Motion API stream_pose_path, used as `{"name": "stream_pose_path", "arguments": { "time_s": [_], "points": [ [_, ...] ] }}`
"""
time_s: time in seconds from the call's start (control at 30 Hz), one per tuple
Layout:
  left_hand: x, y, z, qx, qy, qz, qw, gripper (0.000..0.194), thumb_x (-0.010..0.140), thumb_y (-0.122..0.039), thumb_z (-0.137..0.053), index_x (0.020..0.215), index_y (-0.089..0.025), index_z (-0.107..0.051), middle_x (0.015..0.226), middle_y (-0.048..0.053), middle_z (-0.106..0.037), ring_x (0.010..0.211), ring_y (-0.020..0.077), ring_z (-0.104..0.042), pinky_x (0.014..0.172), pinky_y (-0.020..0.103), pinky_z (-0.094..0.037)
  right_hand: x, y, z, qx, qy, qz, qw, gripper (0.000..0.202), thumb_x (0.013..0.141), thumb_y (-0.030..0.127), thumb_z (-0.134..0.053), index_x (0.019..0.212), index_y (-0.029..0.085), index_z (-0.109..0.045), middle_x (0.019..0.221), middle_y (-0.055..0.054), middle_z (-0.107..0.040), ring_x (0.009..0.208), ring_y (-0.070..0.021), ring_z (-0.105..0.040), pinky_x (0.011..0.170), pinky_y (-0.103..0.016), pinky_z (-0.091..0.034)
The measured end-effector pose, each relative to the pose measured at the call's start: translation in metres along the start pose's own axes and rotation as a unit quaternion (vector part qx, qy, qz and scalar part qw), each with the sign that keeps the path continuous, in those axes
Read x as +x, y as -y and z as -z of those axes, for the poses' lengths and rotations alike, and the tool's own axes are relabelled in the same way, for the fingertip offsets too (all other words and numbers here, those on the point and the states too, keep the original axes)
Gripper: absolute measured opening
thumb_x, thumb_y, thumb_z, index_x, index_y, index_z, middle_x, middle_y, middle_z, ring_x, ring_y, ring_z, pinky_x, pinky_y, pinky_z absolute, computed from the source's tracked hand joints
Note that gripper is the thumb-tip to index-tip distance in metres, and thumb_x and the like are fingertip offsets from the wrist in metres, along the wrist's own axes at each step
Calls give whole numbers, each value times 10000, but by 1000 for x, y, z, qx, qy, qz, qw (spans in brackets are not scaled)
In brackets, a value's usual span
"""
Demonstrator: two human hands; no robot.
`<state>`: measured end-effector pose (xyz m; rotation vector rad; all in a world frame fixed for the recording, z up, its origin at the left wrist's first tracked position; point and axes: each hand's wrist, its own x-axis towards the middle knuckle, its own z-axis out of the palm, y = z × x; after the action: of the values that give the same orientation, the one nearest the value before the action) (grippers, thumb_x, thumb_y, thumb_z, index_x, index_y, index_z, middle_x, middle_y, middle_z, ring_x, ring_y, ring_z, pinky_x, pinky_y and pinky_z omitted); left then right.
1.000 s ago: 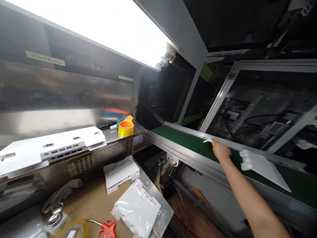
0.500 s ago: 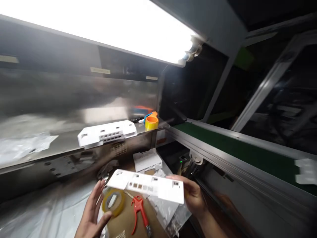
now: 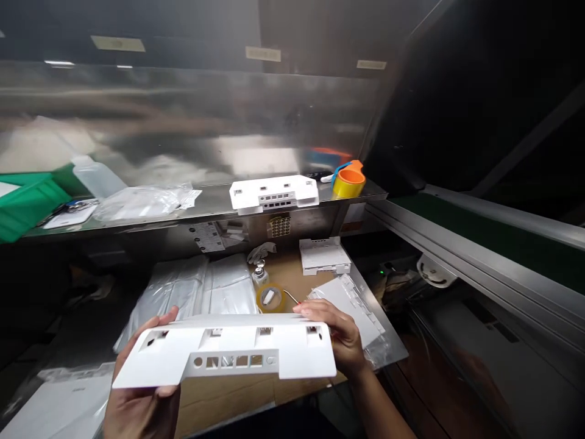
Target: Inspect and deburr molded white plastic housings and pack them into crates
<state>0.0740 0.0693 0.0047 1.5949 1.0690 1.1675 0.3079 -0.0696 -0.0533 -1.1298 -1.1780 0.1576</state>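
Note:
A white plastic housing [image 3: 233,344] with a row of square port cut-outs and one round hole is held up close in front of me. My left hand [image 3: 141,396] grips its left end, thumb on the near lower edge and fingers behind. At the right end my right hand [image 3: 340,335] is closed on it, fingers over the top edge. Behind it on the cardboard lie a roll of yellow tape [image 3: 270,299] and a small pump bottle [image 3: 260,274]. Only the thin metal nozzle of the red air gun [image 3: 291,296] shows above the housing.
On the steel shelf sit a similar white housing [image 3: 274,194], a yellow tape roll [image 3: 348,186], plastic bags [image 3: 148,204], a squeeze bottle [image 3: 98,177] and a green bin [image 3: 31,201]. More white panels [image 3: 324,257] and bagged sheets [image 3: 178,286] lie below. A green conveyor [image 3: 484,231] runs along the right.
My left hand, open and apart before, now grips the housing's left end. The housing has come closer and left in view. The camera has turned left and down.

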Motion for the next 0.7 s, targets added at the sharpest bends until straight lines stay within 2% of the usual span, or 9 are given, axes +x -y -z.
{"name": "stream_pose_path", "arguments": {
  "time_s": [0.1, 0.23, 0.4, 0.53, 0.7],
  "points": [
    [-2, 3, 8, 1, -2, 10, 1000, 742, 729, -663, -753, 1339, -276, -588, 1451, 39, -608, 1421, 327, -460, 1228, 404, -327, -2, -5, -6, 0, 8, -9, 1000, 269, 971, 326, -626, 1218, 324, -730, 1105, -74, -788, 1022, -265, -734, 871, -447, -601],
    [-3, 8, 15, -2, -15, 42, 999, 791, 710, -715, -739, 1348, -278, -576, 1446, 60, -606, 1375, 324, -503, 1186, 371, -379, -8, -15, -9, -6, 33, -40, 999, 314, 970, 307, -621, 1273, 324, -700, 1108, -72, -785, 1040, -270, -730, 894, -442, -602],
    [-5, 15, 20, -84, -17, 87, 993, 856, 629, -662, -835, 1347, -271, -578, 1468, 81, -581, 1377, 344, -491, 1184, 378, -375, -18, -25, -10, -2, 57, -84, 995, 374, 959, 279, -640, 1328, 333, -663, 1154, -64, -774, 1065, -261, -736, 943, -404, -599],
    [-7, 17, 22, -97, -17, 77, 992, 840, 641, -632, -845, 1355, -283, -571, 1470, 77, -582, 1408, 322, -463, 1175, 339, -381, -21, -25, -10, 9, 68, -105, 992, 344, 947, 278, -657, 1286, 332, -681, 1191, -58, -763, 1110, -266, -724, 933, -385, -608],
    [-7, 12, 18, -107, -24, 62, 992, 825, 618, -626, -861, 1322, -285, -596, 1453, 63, -599, 1374, 280, -501, 1055, 235, -464, -17, -21, -11, 4, 68, -100, 993, 344, 946, 267, -656, 1284, 329, -671, 1200, -53, -763, 1148, -260, -713, 959, -359, -600]
  ]
}}
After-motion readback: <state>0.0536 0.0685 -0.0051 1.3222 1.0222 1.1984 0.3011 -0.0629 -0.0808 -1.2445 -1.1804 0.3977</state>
